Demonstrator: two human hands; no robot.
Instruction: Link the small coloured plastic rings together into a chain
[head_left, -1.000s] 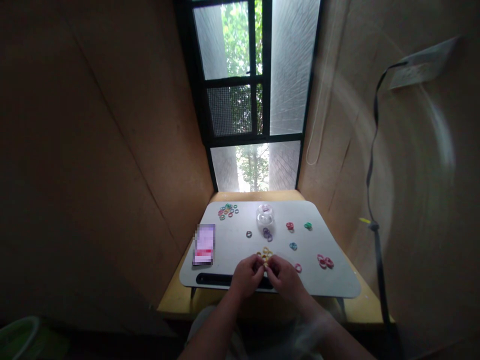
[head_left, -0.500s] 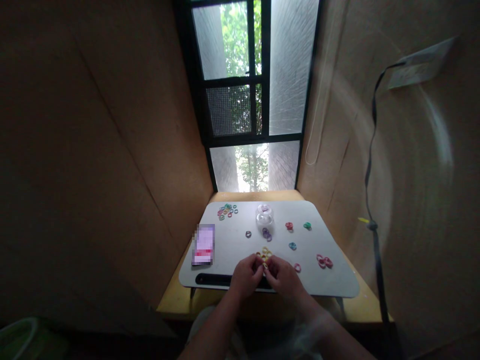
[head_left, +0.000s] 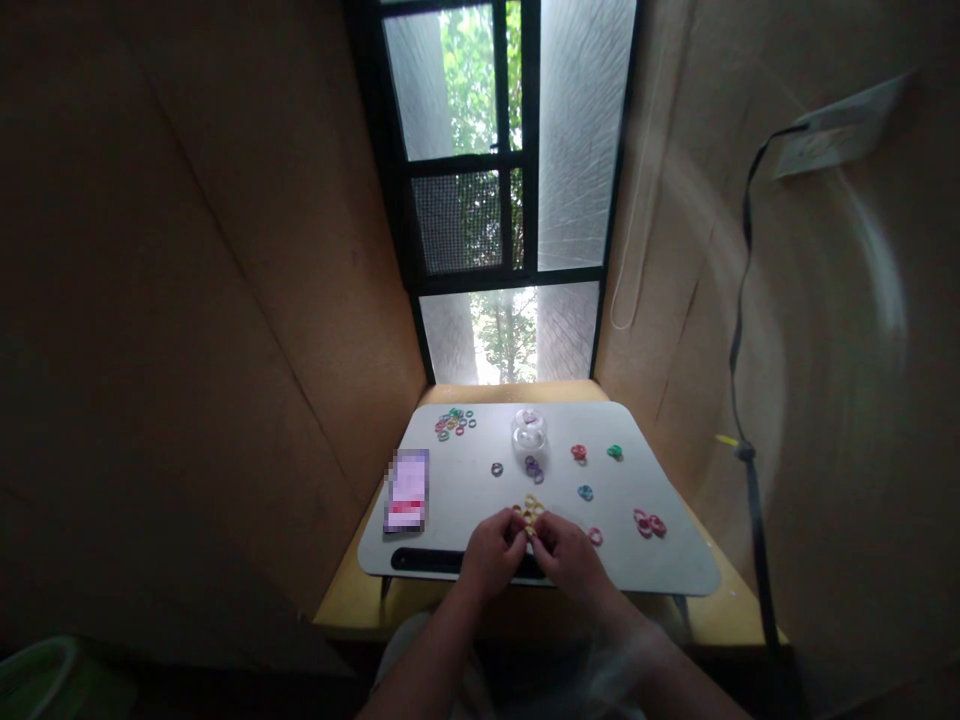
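My left hand [head_left: 495, 548] and my right hand [head_left: 562, 545] meet near the front edge of the white lap table [head_left: 465, 500]. Fingertips of both are pinched together on a small yellow hair tie [head_left: 530, 532], mostly covered by the fingers. Just beyond them lie several more yellow hair ties [head_left: 531, 502]. A pink hair tie [head_left: 595, 536] rests right of my right hand. Farther up are purple hair ties [head_left: 533, 468], a dark one [head_left: 496, 468] and a clear round container [head_left: 529, 432].
Blue [head_left: 585, 492], red [head_left: 578, 453], green [head_left: 615, 452] and dark pink hair ties [head_left: 649, 523] lie in groups at the right. A mixed pile [head_left: 452, 423] sits at the back left. A phone [head_left: 407, 490] lies at the left, near a black slot [head_left: 427, 559]. A cable [head_left: 739, 330] hangs at right.
Almost nothing differs. Both hands stay pinched together at the same spot, with only slight finger movement.
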